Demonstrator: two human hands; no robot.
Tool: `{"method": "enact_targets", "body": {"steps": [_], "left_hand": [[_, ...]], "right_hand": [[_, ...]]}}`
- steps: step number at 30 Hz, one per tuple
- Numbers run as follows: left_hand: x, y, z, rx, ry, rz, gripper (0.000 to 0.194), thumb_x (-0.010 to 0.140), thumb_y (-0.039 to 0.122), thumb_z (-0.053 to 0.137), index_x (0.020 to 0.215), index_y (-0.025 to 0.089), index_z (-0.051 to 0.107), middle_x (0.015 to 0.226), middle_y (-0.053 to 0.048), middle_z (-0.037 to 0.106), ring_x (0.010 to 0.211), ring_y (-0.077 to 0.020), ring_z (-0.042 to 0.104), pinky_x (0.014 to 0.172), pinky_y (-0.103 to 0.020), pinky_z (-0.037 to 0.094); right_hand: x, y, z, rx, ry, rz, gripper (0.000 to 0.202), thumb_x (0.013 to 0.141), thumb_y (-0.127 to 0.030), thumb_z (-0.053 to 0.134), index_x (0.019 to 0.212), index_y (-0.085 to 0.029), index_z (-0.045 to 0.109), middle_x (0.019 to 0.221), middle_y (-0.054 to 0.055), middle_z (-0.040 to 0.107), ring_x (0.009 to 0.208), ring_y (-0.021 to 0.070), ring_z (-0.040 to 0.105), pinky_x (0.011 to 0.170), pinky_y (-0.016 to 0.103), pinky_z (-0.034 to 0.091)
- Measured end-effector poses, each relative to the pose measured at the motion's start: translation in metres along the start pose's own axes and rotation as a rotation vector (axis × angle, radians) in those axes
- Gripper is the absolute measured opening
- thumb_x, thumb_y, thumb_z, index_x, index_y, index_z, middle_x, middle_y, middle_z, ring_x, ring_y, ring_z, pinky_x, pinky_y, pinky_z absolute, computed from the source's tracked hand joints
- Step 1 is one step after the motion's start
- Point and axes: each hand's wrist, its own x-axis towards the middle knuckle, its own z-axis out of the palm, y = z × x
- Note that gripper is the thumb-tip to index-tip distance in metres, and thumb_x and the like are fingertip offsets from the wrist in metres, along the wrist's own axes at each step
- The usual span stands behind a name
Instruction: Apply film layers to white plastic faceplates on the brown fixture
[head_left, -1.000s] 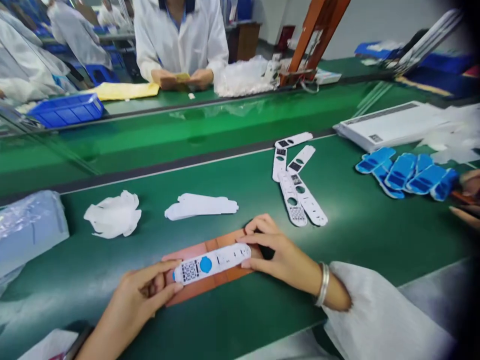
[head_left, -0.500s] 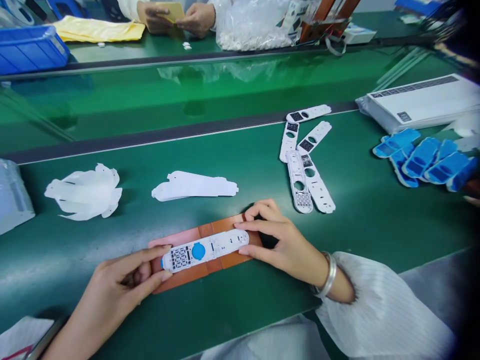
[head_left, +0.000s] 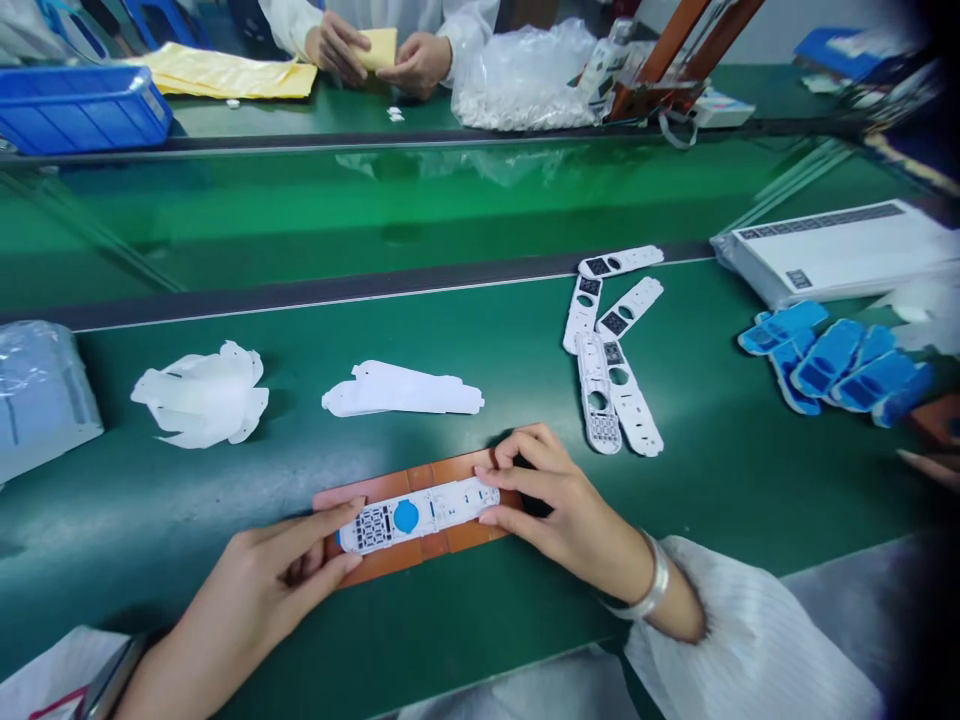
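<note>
A long white perforated panel [head_left: 450, 506] with a blue disc showing through its round hole lies over an orange-brown fixture [head_left: 431, 547]. My left hand [head_left: 296, 565] pinches the panel's left end between thumb and fingers; a bit of blue shows there. At the right end, my right hand [head_left: 544, 490] grips the panel with thumb and forefinger. Beyond the fixture are a flat stack of white sheets [head_left: 405, 390] and a looser pile of white sheets [head_left: 206, 395]. Several white panels [head_left: 598, 400] lie overlapping beyond my right hand.
Blue pieces [head_left: 832, 360] lie at the right, before a white box [head_left: 847, 250]. A plastic-wrapped stack [head_left: 45, 400] sits at the left edge. Across the green divider are a blue bin [head_left: 82, 110], a bag [head_left: 517, 80] and another person's hands [head_left: 382, 60].
The view has shifted, so the scene sits lower in the picture. Both hands stay at the ends of the panel. Another person's hand shows more at the right edge.
</note>
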Motion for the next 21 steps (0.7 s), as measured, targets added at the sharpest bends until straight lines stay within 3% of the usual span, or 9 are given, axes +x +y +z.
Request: {"method": "enact_targets", "body": {"steps": [5,10,15,21], "left_hand": [[-0.001,-0.001,0.000,0.190,0.034,0.155,0.035,0.089,0.048,0.049,0.107,0.026,0.070,0.089,0.000,0.075,0.062,-0.0146,0.069,0.056,-0.018,0.055],[0.003,0.003,-0.001,0.347,0.093,0.314,0.037,0.094,0.042,0.040,0.105,0.021,0.069,0.087,-0.004,0.070,0.075,-0.0183,0.067,0.060,-0.023,0.056],[0.003,0.007,-0.001,0.293,0.068,0.267,0.033,0.094,0.038,0.043,0.111,0.022,0.065,0.091,-0.005,0.062,0.080,-0.0178,0.059,0.058,-0.022,0.051],[0.001,0.009,0.008,0.163,0.179,0.242,0.024,0.090,0.027,0.050,0.107,0.022,0.066,0.093,-0.005,0.058,0.085,-0.0188,0.056,0.066,-0.026,0.052]], "right_hand": [[0.009,-0.016,-0.009,-0.310,-0.109,-0.032,0.014,0.081,-0.017,0.065,0.094,-0.014,0.068,0.085,0.008,0.061,0.084,0.0229,0.048,0.065,0.036,0.042],[0.016,-0.018,-0.013,-0.357,-0.192,-0.038,0.010,0.084,-0.021,0.062,0.090,-0.017,0.068,0.083,0.007,0.063,0.079,0.0218,0.049,0.061,0.035,0.040],[0.004,-0.010,-0.002,-0.177,-0.059,0.038,0.011,0.085,-0.021,0.061,0.094,-0.019,0.068,0.084,0.006,0.062,0.079,0.0201,0.050,0.065,0.036,0.042],[-0.008,0.002,0.015,0.078,0.166,-0.010,0.021,0.084,-0.026,0.063,0.103,-0.019,0.066,0.083,0.005,0.061,0.081,0.0188,0.053,0.068,0.034,0.049]]}}
